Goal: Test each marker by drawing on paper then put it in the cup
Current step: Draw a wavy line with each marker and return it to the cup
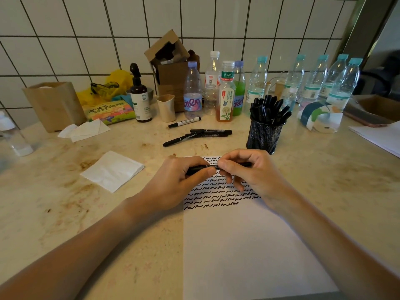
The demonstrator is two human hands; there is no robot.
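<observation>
Both hands hold one black marker (195, 169) level above the white paper (244, 245). My left hand (179, 180) grips its left half, and my right hand (249, 172) pinches its right half; whether a cap is on is hidden by the fingers. The paper's top part carries several rows of black squiggles (216, 194). Behind the right hand stands a black mesh cup (264, 135) filled with several black markers. A few loose black markers (201, 135) lie on the counter beyond the paper, and a white-barrelled marker (185, 122) lies behind them.
A folded white napkin (112, 169) lies left of the paper. Several plastic bottles (225, 92) line the tiled wall, with a beige cup (166, 108), a dark spray bottle (140, 98), a cardboard box (171, 68) and a snack bag (110, 111). More paper (381, 137) lies far right.
</observation>
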